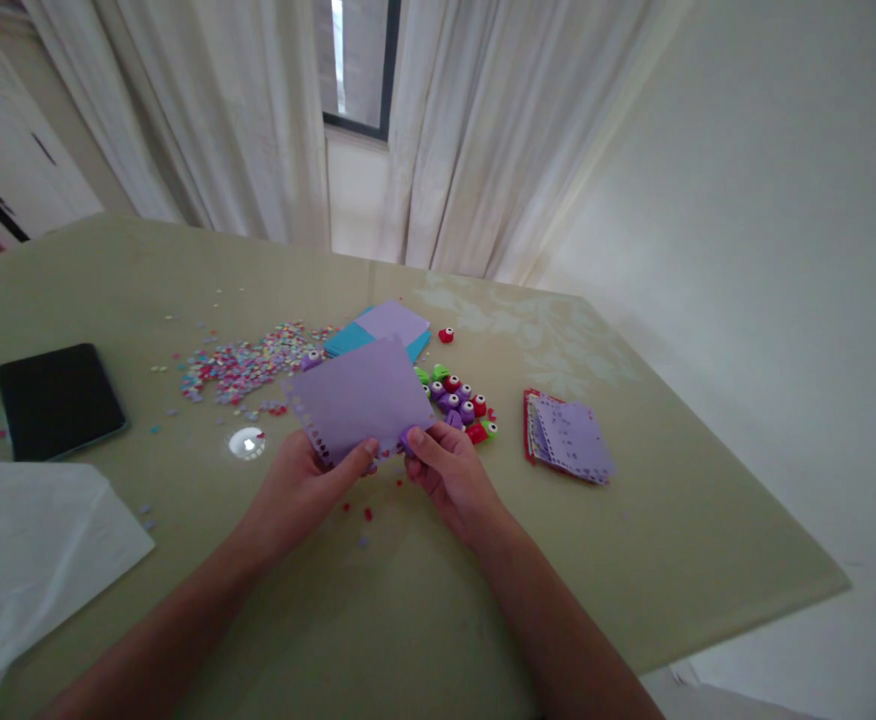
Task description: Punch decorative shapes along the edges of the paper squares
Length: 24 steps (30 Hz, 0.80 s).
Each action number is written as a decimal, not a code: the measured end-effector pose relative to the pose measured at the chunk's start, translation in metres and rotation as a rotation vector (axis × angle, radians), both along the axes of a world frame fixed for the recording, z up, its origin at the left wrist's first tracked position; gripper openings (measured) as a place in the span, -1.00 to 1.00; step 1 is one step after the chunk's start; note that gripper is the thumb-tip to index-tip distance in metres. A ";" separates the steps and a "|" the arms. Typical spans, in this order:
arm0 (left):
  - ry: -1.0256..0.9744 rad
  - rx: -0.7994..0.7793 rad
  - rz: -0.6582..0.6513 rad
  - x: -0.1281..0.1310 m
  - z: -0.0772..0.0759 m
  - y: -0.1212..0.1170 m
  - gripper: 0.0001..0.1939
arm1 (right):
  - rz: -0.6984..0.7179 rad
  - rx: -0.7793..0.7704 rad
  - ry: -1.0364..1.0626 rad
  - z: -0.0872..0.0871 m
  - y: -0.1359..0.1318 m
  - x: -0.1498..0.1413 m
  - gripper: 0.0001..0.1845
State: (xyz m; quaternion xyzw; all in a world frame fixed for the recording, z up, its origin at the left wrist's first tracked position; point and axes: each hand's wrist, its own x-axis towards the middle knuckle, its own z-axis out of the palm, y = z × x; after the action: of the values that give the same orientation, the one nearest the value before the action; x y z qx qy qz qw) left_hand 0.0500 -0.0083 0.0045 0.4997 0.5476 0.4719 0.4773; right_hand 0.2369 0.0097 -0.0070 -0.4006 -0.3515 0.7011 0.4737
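Note:
A light purple sheet of paper (pixel 367 393) is held up over the table, with small shapes punched along its left and lower edges. My left hand (pixel 310 488) is closed on its lower left, the thumb lying on top. At the lower right corner, my right hand (pixel 457 480) grips a small purple craft punch (pixel 410 440), mostly hidden by the fingers, which sits at the paper's edge. Just behind the right hand lies a cluster of purple, red and green punches (pixel 453 402) with eye-like tops. A few red bits (pixel 368 514) are on the table below the hands.
Punched confetti (pixel 243 368) is spread at the left. Behind the held sheet lies a stack of blue and purple paper (pixel 393 320), with a red punch (pixel 446 335) beside it. Punched sheets (pixel 574 440) are piled right. A black tablet (pixel 61 400) and white sheet (pixel 40 550) lie left.

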 end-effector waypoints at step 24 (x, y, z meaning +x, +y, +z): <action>-0.062 -0.020 -0.039 0.001 -0.007 0.000 -0.64 | -0.004 0.035 -0.064 -0.001 -0.001 0.000 -0.38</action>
State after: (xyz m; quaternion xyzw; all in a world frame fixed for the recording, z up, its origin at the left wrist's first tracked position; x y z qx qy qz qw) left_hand 0.0512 -0.0085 -0.0026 0.4907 0.5274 0.4721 0.5082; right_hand 0.2368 0.0089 -0.0078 -0.4151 -0.3781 0.6807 0.4704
